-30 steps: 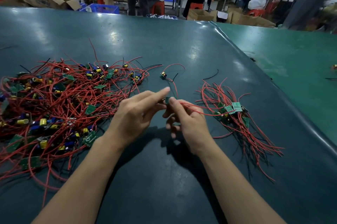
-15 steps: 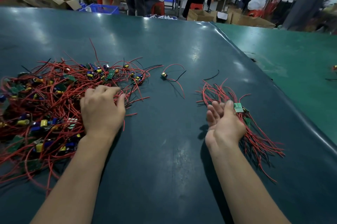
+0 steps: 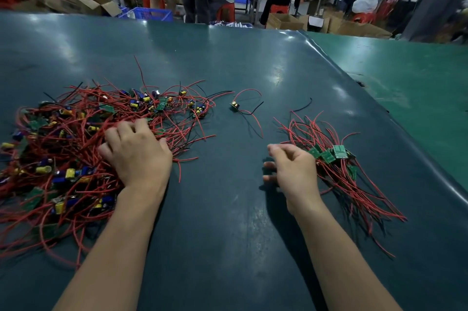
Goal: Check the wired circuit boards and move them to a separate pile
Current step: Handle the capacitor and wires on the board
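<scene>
Your left hand (image 3: 138,152) lies palm down on the near right edge of the large tangled heap of red-wired green circuit boards with blue and yellow components (image 3: 76,148); its fingers curl into the wires, though whether they actually grip one cannot be told. The heap spreads away to the left of that hand and beyond it.

Your right hand (image 3: 291,170) hovers just above the dark teal glossy table mat (image 3: 228,247), fingers loosely curled and holding nothing. Just to its right, almost touching, lies the smaller sorted pile of green boards with red and black leads (image 3: 339,168), the leads trailing toward you and to the right.

Between your two hands the mat shows a bare strip running down to your forearms. Beyond that strip sits one stray small board with a looped red wire (image 3: 235,106), apart from both piles. Right of the sorted pile, the mat's raised curled edge (image 3: 417,158) runs close by, with a lighter green surface (image 3: 405,77) past it.
</scene>
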`<state>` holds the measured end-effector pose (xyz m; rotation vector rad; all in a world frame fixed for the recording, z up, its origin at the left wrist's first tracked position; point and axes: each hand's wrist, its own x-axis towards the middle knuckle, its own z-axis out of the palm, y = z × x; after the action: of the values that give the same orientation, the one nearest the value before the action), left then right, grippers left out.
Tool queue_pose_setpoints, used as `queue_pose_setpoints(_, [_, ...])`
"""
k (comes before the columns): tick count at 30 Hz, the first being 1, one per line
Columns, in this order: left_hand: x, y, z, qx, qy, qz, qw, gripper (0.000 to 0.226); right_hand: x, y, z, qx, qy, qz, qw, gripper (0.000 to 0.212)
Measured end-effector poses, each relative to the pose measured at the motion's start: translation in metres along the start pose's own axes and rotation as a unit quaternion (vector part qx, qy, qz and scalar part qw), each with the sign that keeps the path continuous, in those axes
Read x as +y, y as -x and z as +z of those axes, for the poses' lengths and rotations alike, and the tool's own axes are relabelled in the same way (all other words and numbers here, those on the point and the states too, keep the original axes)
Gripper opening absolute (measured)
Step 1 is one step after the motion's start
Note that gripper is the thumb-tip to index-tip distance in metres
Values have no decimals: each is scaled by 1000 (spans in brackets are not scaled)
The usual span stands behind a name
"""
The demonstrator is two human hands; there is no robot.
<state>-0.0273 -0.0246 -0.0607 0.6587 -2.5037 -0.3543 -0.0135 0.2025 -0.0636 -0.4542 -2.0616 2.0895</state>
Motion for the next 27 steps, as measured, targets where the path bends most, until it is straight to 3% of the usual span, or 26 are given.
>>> queue_pose_setpoints(3, [-3, -2, -1, -7, -4, -1, 1000, 37, 7, -1, 1, -12, 122, -49, 991, 18])
queue_pose_setpoints(13, [-4, -8, 6, 3, -36, 14, 999, 38, 5, -14, -11, 54, 88, -24, 994, 14])
queue_pose_setpoints(16, [-2, -16, 8, 7, -38, -24, 999, 49, 6, -9, -8, 47, 132, -70, 988, 17])
queue_pose_setpoints(20, [-2, -19, 11, -3, -61, -21, 998, 35, 8, -4, -4, 32, 204, -116, 972, 16])
queue_pose_setpoints(24, [-5, -18, 5, 142, 91, -4, 986, 32, 3, -2, -4, 14, 151, -117, 981, 15])
queue_pose_setpoints(27, [0, -10, -3, 305, 123, 125, 936, 24, -2, 2, 0, -63, 67, -66, 994, 17])
